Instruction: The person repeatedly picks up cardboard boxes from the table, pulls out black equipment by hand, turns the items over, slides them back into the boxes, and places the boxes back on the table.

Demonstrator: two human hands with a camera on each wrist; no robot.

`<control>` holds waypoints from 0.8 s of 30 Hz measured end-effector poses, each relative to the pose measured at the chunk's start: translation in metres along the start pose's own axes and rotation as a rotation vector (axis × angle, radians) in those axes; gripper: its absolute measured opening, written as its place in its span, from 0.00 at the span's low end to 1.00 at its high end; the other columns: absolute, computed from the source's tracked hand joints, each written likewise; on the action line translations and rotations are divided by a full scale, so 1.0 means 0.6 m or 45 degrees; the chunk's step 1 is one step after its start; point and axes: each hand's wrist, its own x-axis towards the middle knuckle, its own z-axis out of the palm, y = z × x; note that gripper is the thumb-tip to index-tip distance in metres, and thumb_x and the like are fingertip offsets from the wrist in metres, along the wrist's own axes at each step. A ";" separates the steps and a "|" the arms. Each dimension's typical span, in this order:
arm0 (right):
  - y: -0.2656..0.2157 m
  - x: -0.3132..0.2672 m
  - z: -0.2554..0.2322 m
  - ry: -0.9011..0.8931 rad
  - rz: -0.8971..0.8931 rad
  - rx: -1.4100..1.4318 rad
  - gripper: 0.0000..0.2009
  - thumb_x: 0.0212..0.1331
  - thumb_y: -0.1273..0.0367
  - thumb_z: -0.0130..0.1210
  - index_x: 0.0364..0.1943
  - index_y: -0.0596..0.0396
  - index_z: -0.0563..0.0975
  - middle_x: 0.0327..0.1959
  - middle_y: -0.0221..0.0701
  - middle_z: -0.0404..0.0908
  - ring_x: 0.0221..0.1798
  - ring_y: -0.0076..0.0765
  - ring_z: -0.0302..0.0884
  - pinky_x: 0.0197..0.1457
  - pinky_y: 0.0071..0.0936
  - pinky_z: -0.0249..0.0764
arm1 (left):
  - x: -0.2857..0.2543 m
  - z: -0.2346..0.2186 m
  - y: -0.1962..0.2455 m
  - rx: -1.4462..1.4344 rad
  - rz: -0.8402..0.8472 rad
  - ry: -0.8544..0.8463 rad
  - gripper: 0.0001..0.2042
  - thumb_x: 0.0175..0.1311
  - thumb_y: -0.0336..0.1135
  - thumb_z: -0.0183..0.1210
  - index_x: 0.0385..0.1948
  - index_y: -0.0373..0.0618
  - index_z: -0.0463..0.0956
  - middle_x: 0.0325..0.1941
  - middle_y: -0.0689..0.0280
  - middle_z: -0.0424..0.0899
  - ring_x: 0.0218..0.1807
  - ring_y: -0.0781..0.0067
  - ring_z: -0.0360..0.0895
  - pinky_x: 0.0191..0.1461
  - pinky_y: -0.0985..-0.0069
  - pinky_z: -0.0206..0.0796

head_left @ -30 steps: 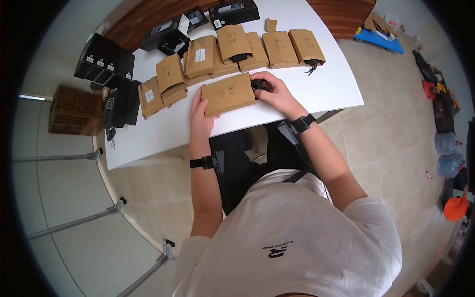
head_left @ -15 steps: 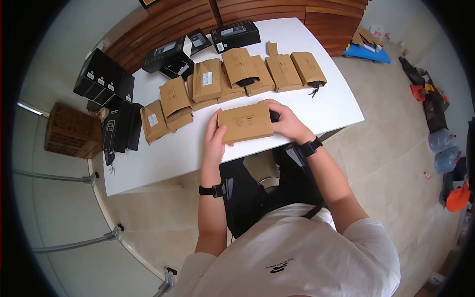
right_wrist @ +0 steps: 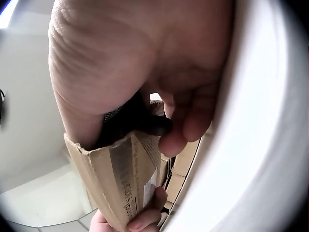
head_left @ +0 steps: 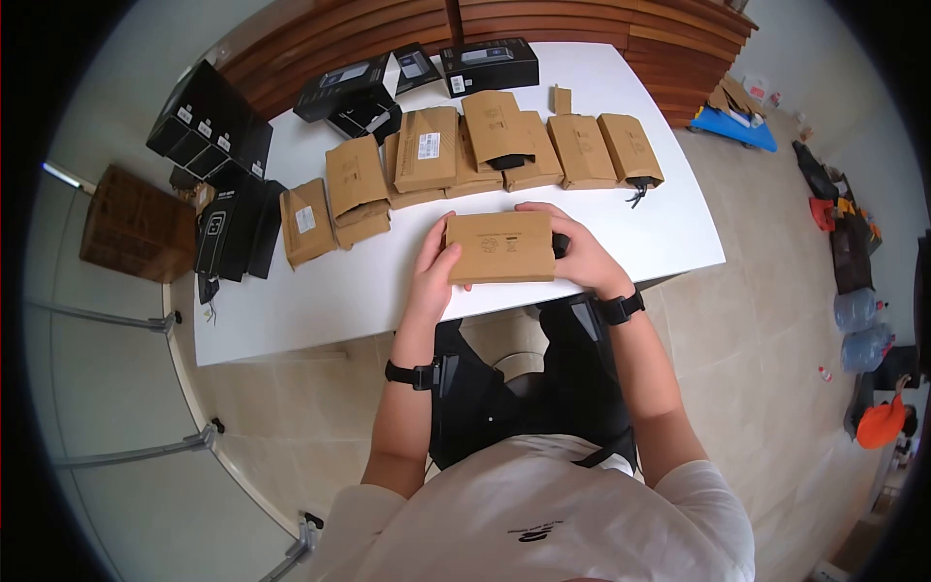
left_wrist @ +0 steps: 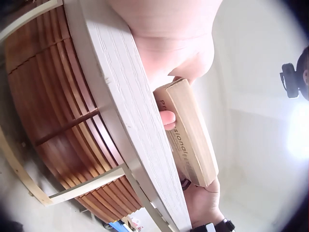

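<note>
A flat brown cardboard box (head_left: 499, 242) is held level above the table's near edge. My left hand (head_left: 433, 270) grips its left end, thumb on the top face and fingertips underneath. At the open right end, my right hand (head_left: 590, 260) holds a black item (right_wrist: 126, 121) that sits partly inside the opening. The right thumb reaches into the box mouth, with the fingers curled on the item's other side. Printed lettering runs along the box (left_wrist: 186, 140) in the left wrist view. The rest of the black item is hidden inside.
Several similar cardboard boxes (head_left: 427, 160) lie in a row across the white table (head_left: 669, 228). Black boxes (head_left: 490, 68) stand at the back, with more black boxes (head_left: 208, 121) on the left. Black cords (head_left: 637, 191) hang from the rightmost cardboard box.
The head view has shifted. The box has turned to lie more squarely before the person, and less of the black item shows at its right end. Both hands keep their hold.
</note>
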 end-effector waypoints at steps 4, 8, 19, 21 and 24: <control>0.002 -0.003 0.003 0.031 0.004 -0.059 0.27 0.49 0.70 0.68 0.56 0.59 0.75 0.62 0.37 0.73 0.65 0.39 0.70 0.69 0.32 0.64 | 0.002 -0.003 -0.008 0.052 0.005 -0.005 0.24 0.72 0.30 0.45 0.69 0.38 0.57 0.58 0.61 0.74 0.41 0.73 0.75 0.30 0.74 0.67; 0.006 -0.006 0.002 0.002 0.040 -0.036 0.26 0.49 0.70 0.68 0.55 0.59 0.75 0.61 0.37 0.74 0.64 0.40 0.71 0.68 0.31 0.64 | 0.002 -0.001 -0.004 0.074 -0.029 0.000 0.24 0.72 0.30 0.44 0.69 0.37 0.58 0.56 0.61 0.75 0.41 0.73 0.75 0.30 0.75 0.66; 0.011 -0.005 -0.003 -0.012 -0.004 -0.028 0.27 0.49 0.70 0.68 0.56 0.58 0.75 0.65 0.38 0.70 0.68 0.41 0.68 0.71 0.32 0.62 | 0.003 0.002 -0.004 0.087 -0.032 0.012 0.25 0.71 0.33 0.45 0.69 0.37 0.58 0.55 0.61 0.76 0.42 0.74 0.75 0.31 0.75 0.64; 0.011 -0.005 -0.003 -0.010 0.004 -0.020 0.27 0.48 0.70 0.68 0.56 0.58 0.75 0.66 0.38 0.70 0.68 0.41 0.67 0.71 0.33 0.62 | 0.002 0.002 -0.001 0.080 -0.042 0.009 0.25 0.71 0.32 0.45 0.69 0.37 0.58 0.55 0.61 0.76 0.43 0.74 0.74 0.32 0.75 0.65; 0.011 -0.004 -0.003 -0.022 -0.001 -0.004 0.26 0.47 0.70 0.69 0.55 0.56 0.77 0.68 0.39 0.68 0.69 0.43 0.66 0.71 0.35 0.61 | 0.000 0.002 -0.001 0.078 -0.044 -0.007 0.25 0.71 0.32 0.45 0.69 0.37 0.58 0.56 0.61 0.75 0.44 0.74 0.74 0.32 0.75 0.65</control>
